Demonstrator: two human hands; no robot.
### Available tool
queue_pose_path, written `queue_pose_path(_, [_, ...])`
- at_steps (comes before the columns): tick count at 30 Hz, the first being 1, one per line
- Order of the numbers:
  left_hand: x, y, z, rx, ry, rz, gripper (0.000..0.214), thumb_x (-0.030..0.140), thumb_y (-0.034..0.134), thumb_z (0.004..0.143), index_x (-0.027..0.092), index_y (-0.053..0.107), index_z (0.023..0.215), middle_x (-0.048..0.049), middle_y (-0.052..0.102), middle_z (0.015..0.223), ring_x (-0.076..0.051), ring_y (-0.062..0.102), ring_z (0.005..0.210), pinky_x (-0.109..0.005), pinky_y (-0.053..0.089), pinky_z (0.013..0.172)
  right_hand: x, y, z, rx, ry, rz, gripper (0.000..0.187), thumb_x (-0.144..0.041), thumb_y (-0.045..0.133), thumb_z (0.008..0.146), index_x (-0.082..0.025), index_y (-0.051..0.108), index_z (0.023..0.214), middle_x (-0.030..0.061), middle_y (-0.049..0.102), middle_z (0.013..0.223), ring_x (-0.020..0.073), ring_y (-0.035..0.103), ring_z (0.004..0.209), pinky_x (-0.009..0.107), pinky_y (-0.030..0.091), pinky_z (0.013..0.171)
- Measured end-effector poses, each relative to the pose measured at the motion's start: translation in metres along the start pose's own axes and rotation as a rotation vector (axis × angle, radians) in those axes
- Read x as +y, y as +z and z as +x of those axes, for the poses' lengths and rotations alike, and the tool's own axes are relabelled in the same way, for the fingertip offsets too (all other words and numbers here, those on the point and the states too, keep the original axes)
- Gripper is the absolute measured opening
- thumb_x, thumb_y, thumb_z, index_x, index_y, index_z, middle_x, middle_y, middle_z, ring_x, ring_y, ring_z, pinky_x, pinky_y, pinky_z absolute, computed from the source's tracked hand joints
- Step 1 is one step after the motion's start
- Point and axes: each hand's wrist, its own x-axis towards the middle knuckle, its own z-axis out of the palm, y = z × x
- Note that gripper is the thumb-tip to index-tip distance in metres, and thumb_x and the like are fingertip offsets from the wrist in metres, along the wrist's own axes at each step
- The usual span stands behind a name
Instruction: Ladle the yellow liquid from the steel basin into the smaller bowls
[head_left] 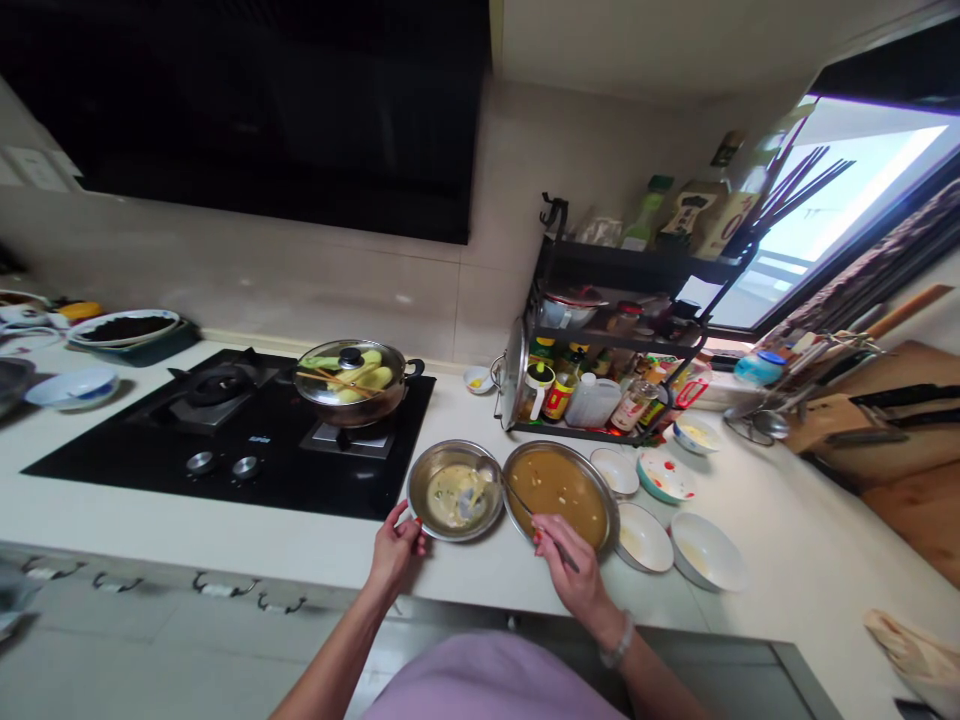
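Observation:
My right hand (pixel 576 572) is closed around the handle of a metal ladle (pixel 519 499). The ladle slants across the wide metal bowl (pixel 612 510) of brown liquid, and its blurred head sits at the right rim of a smaller metal bowl (pixel 415 478). Pale, cloudy liquid (pixel 448 492) with small bits lies in that smaller bowl. On its lower left edge, the fingers of my left hand (pixel 399 546) pinch the rim. The two bowls stand side by side on the white counter.
A lidded pan (pixel 352 404) with green pieces inside and chopsticks across it sits on the black stove (pixel 274 470). Several white bowls (pixel 646 540) stand to the right. Behind them rises a black rack (pixel 630 345) of bottles; knives (pixel 911 398) are at the far right.

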Motion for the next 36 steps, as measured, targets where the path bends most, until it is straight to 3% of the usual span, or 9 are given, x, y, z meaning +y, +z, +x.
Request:
queue_pose_path(2, [0.000, 0.000, 0.000, -0.005, 0.004, 0.003, 0.070, 0.031, 0.073, 0.062, 0.011, 0.041, 0.121, 0.0074, 0.055, 0.047, -0.010, 0.050, 0.040, -0.020, 0.039, 0.039, 0.000, -0.005, -0.004, -0.011, -0.108, -0.080, 0.027, -0.019, 0.050, 0.086, -0.022, 0.065, 0.109, 0.0091, 0.067, 0.097, 0.0197, 0.064, 0.088, 0.032, 0.057, 0.073])
queue_pose_path(4, [0.000, -0.001, 0.000, -0.008, 0.002, 0.007, 0.069, 0.031, 0.072, 0.063, 0.011, 0.040, 0.121, 0.0069, 0.055, 0.048, -0.010, 0.049, 0.040, -0.020, 0.040, 0.039, 0.005, -0.012, -0.008, 0.042, -0.110, -0.118, 0.029, -0.019, 0.048, 0.087, -0.021, 0.063, 0.111, 0.0098, 0.067, 0.099, 0.0192, 0.064, 0.086, 0.031, 0.057, 0.072])
queue_pose_path(8, [0.000, -0.001, 0.000, -0.003, -0.012, 0.004, 0.070, 0.029, 0.073, 0.062, 0.011, 0.040, 0.122, 0.0064, 0.056, 0.049, -0.010, 0.051, 0.041, -0.020, 0.040, 0.040, 0.022, -0.027, -0.020, 0.180, 0.055, -0.110, 0.026, -0.024, 0.048, 0.087, -0.019, 0.064, 0.108, 0.0092, 0.067, 0.090, 0.0151, 0.064, 0.066, 0.027, 0.057, 0.058])
queue_pose_path(15, [-0.001, -0.002, 0.001, -0.013, -0.008, 0.014, 0.068, 0.028, 0.072, 0.062, 0.012, 0.041, 0.120, 0.0062, 0.056, 0.048, -0.010, 0.050, 0.041, -0.020, 0.041, 0.040, 0.037, -0.039, -0.042, 0.292, 0.362, 0.017, 0.030, -0.038, 0.057, 0.080, -0.016, 0.066, 0.098, 0.0069, 0.068, 0.075, 0.0150, 0.061, 0.056, 0.028, 0.054, 0.054])
queue_pose_path(19, [0.000, -0.002, 0.000, -0.005, -0.015, 0.022, 0.066, 0.027, 0.072, 0.061, 0.013, 0.042, 0.118, 0.0056, 0.057, 0.050, -0.010, 0.051, 0.042, -0.020, 0.041, 0.040, 0.036, -0.039, -0.039, 0.471, 0.556, 0.136, 0.035, -0.044, 0.060, 0.076, -0.014, 0.064, 0.093, 0.0021, 0.064, 0.058, 0.0160, 0.059, 0.050, 0.030, 0.052, 0.054])
queue_pose_path(23, [0.003, 0.000, -0.001, 0.000, -0.007, 0.014, 0.066, 0.027, 0.072, 0.060, 0.013, 0.042, 0.117, 0.0062, 0.056, 0.049, -0.010, 0.051, 0.042, -0.020, 0.041, 0.041, 0.037, -0.045, -0.032, 0.628, 0.685, 0.276, 0.037, -0.044, 0.064, 0.069, -0.014, 0.063, 0.090, 0.0036, 0.066, 0.060, 0.0181, 0.061, 0.052, 0.030, 0.051, 0.051])
queue_pose_path(30, [0.002, 0.001, -0.002, 0.005, -0.010, 0.013, 0.064, 0.024, 0.070, 0.062, 0.012, 0.042, 0.118, 0.0061, 0.056, 0.049, -0.010, 0.051, 0.041, -0.020, 0.041, 0.040, 0.028, -0.051, -0.023, 0.683, 0.683, 0.390, 0.032, -0.037, 0.068, 0.066, -0.014, 0.063, 0.087, 0.0041, 0.067, 0.062, 0.0183, 0.061, 0.053, 0.028, 0.047, 0.046])
queue_pose_path(36, [0.001, 0.000, -0.001, 0.000, -0.006, 0.011, 0.065, 0.025, 0.071, 0.063, 0.012, 0.043, 0.119, 0.0063, 0.056, 0.049, -0.010, 0.052, 0.042, -0.020, 0.041, 0.040, 0.008, -0.042, -0.006, 0.616, 0.656, 0.437, 0.030, -0.039, 0.067, 0.069, -0.016, 0.062, 0.088, 0.0032, 0.067, 0.063, 0.0176, 0.061, 0.054, 0.027, 0.047, 0.046])
